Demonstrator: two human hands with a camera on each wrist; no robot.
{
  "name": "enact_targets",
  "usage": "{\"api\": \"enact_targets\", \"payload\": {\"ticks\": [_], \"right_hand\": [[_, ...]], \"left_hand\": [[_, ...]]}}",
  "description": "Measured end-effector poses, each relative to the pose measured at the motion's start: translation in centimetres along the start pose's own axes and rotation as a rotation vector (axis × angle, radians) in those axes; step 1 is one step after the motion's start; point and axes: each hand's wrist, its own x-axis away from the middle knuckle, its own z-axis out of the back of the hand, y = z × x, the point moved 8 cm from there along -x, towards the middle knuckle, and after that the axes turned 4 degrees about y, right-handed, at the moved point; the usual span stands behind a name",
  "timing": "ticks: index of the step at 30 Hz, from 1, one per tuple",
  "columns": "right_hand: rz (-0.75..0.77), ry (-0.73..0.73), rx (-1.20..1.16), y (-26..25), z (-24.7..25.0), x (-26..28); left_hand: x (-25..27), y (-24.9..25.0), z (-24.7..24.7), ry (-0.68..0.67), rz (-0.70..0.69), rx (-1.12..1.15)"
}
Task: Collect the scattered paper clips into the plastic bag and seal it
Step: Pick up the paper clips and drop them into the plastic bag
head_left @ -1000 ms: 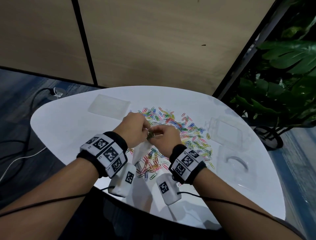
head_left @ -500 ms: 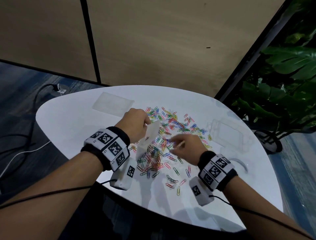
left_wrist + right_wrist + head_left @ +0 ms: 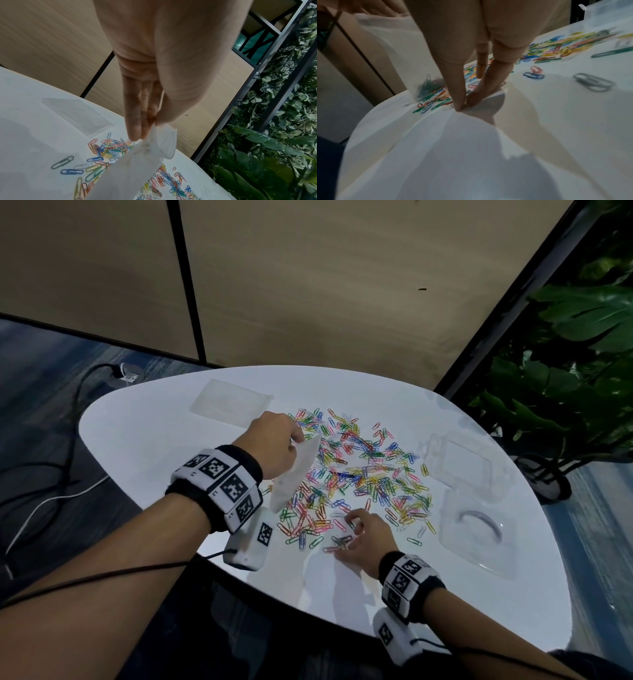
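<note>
L hand (image 3: 274, 445): I pinched the plastic bag (image 3: 295, 474) by its top edge, thumb vs fingers; bag hung tilted above the table (image 3: 144, 440), mouth up.
R hand (image 3: 368, 537): fingertips pressed together on clips at the near edge of the pile, pinching a few.
Paper clips (image 3: 359, 474): scattered, mid-table, btw both hands.

I see the paper clips (image 3: 356, 474) in red, blue, green, yellow, pink and orange against the glossy white table (image 3: 144, 446). The plastic bag (image 3: 296, 472) looks translucent, milky white. My wristbands (image 3: 222, 484) are black, carrying white tiles printed with black square codes. The wall panels (image 3: 308, 285) are tan with dark seams, and the plant (image 3: 565, 371) is deep green.
</note>
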Motion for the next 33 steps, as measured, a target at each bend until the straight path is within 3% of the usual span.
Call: {"api": "enact_targets", "payload": {"ticks": [4,12,19,27,30,33], "right_hand": [[0.06,0.041,0.05,-1.2,0.4,-1.6],[0.413,0.095,0.468,-5.2,-2.6,-2.2],[0.277,0.086,0.426,-3.6,0.1,-3.6],[-0.098,0.177,-0.105,-0.8,7.6,-4.6],[-0.142,0.133,-0.597,-2.5,8.6,-4.8],[-0.086,-0.042,-1.132,-7.2,8.4,-3.8]], "left_hand": [[-0.3,-0.1,0.0,-0.01,-0.009,-0.014],[-0.7,-0.5,-0.5,-0.016,-0.017,-0.032],[-0.6,-0.2,-0.6,-0.027,-0.038,-0.033],[-0.5,0.2,-0.5,-0.037,-0.016,-0.016],[-0.6,0.1,-0.7,-0.037,0.006,-0.006],[-0.7,0.3,-1.0,-0.05,0.022,0.028]]}}
